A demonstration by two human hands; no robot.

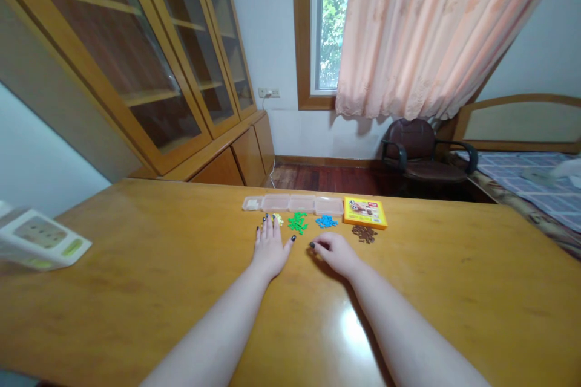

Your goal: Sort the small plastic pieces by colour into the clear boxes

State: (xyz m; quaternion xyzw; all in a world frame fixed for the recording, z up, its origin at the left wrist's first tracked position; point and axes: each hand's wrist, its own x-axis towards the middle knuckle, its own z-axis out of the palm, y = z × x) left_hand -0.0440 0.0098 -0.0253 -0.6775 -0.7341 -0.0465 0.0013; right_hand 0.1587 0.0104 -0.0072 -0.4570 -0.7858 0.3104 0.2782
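My left hand (270, 254) lies palm down on the table with its fingers stretched and apart. Its fingertips reach a small pile of pale yellow pieces (278, 219), partly covered by them. Just right of that hand is a heap of small green pieces (298, 223). My right hand (334, 252) rests lower, thumb and fingers curled together; whatever they hold, if anything, is hidden. Beyond it lies a cluster of blue pieces (326, 222), and to its right a pile of brown pieces (364, 234).
Clear plastic trays (276, 202) stand in a row behind the piles, beside a yellow box (365, 211). A white device (43, 239) sits at the table's left. Past the wooden table (454, 278) are a chair (413, 151), a bed (521, 169) and a glass-fronted cabinet (181, 157).
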